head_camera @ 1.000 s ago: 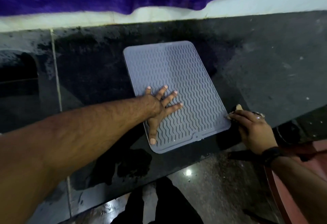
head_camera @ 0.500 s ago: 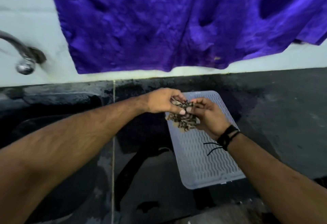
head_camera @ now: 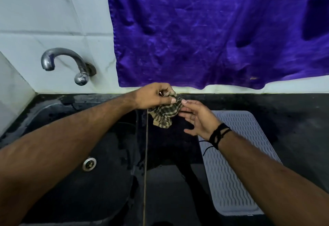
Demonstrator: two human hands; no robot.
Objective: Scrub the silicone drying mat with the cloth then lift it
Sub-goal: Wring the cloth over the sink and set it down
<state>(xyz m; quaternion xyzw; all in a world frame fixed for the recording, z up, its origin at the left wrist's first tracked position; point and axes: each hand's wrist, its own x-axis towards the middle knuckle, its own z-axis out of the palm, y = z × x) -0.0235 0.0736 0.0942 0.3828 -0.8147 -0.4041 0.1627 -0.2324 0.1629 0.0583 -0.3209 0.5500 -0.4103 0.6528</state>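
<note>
A: Black stone counter (head_camera: 293, 127) w/ a dark sink (head_camera: 74, 181) sunk into its left side, white tiled wall (head_camera: 53, 11) behind. Purple fabric (head_camera: 213, 29) hangs over most of the wall, bottom edge just above the counter's back.

B: Where's the person's left hand?

A: Left hand (head_camera: 153, 96) is up over the counter's back edge, near the middle of the view. Fingers and thumb curled, pinching the top of the cloth (head_camera: 166, 114). It's a small checked rag, bunched, hanging down from that grip.

B: And the right?

A: Right hand (head_camera: 197, 118) is just beside the cloth on its right, palm turned up-ish, fingers fairly straight and spread. Fingertips (head_camera: 185, 102) touch the cloth's edge, or nearly; can't tell if there's real contact. It grips nothing. Black thread band (head_camera: 218, 134) on that wrist, a loose end dangling.

B: Mat?

A: Silicone drying mat (head_camera: 231, 172) lies flat on the counter, right of the sink, under the right forearm. Grey, wavy ribs, raised rim. Neither hand touches it; cloth is held apart from it, to its upper left.

B: Anything else?

A: Curved metal tap (head_camera: 65, 61) on the wall above the sink, spout pointing left. Round metal drain (head_camera: 89, 163) in the sink floor. Counter looks wet in patches btwn sink and mat.
</note>
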